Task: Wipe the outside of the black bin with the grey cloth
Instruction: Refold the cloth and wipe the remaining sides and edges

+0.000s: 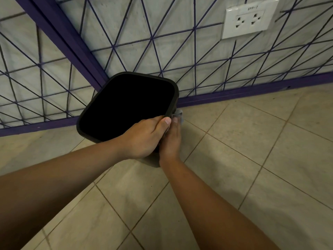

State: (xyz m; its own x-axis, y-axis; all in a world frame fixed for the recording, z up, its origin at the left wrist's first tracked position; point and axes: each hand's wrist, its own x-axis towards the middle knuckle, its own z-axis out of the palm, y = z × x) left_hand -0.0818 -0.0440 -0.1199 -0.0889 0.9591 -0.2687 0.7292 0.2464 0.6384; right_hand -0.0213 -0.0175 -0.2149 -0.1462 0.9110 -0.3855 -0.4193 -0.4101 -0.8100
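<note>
The left hand point(144, 136) grips the black bin's point(126, 105) near rim, while the right hand point(171, 139) presses the grey cloth point(178, 114) on its right side.

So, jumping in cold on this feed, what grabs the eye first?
The black bin in the corner, tipped so its dark mouth faces the camera. The left hand grips its near rim, while the right hand presses the grey cloth against its right side. Upper right, a white wall socket.
</note>
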